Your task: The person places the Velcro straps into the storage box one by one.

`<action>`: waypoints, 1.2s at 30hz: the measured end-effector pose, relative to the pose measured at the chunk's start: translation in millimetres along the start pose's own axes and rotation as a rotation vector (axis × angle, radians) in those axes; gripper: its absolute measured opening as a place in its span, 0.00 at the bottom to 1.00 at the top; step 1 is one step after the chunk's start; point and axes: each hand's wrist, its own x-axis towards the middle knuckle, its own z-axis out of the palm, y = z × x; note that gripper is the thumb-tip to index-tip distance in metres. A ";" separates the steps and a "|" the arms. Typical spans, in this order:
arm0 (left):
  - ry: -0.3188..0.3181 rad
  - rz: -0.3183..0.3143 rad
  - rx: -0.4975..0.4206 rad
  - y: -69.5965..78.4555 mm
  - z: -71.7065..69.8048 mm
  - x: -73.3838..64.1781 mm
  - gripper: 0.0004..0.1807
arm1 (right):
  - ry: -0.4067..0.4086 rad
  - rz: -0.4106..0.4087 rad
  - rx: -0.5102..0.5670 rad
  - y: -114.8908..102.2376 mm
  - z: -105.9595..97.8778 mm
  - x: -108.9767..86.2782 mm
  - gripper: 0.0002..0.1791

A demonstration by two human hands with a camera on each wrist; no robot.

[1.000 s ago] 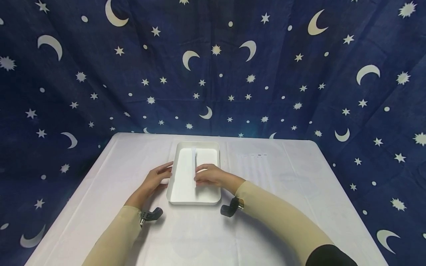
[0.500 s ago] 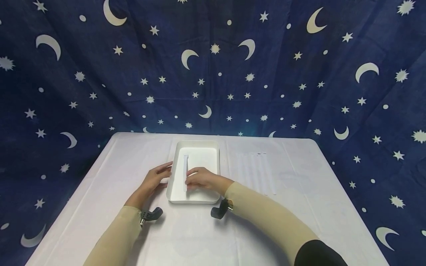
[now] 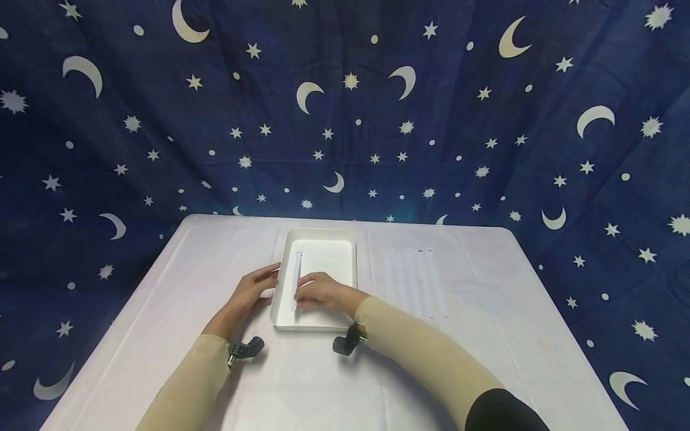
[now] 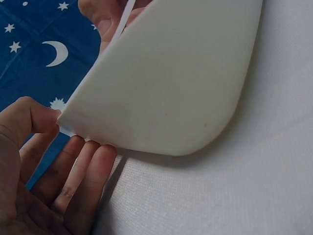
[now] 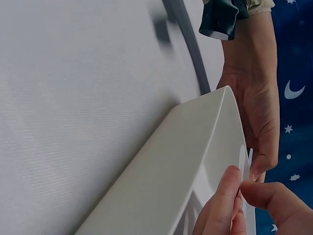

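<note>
A shallow white rectangular tray (image 3: 330,258) lies on the table. My right hand (image 3: 318,291) is over it and pinches a narrow white strip (image 3: 297,264) with a wider far end. The strip lies lengthwise beside the tray's left wall. In the right wrist view, thumb and fingertips meet on the strip (image 5: 242,156). My left hand (image 3: 249,293) touches the tray's left side. In the left wrist view, its thumb is at the rim and its slightly bent fingers (image 4: 100,161) rest against the outer wall (image 4: 161,107).
Several similar pale strips (image 3: 423,281) lie side by side on the white-covered table (image 3: 302,383), right of the tray. A dark blue cloth (image 3: 345,137) with moons and stars hangs behind. A black wrist camera (image 3: 347,341) sits beneath the right wrist.
My right hand has moved the strip left, from the tray's middle to near its left wall, and slightly toward me. My left hand and the tray have stayed in place.
</note>
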 end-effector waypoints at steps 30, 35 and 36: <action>0.026 0.024 -0.012 -0.2 3.2 -1.4 0.33 | 0.052 -0.015 -0.107 3.8 14.3 15.2 0.17; 0.025 0.018 -0.005 1.3 3.7 -2.4 0.33 | 0.105 -0.024 -0.215 5.7 17.6 17.3 0.15; 0.024 0.017 0.003 1.3 3.5 -2.3 0.34 | 0.121 -0.026 -0.246 5.5 18.8 17.0 0.15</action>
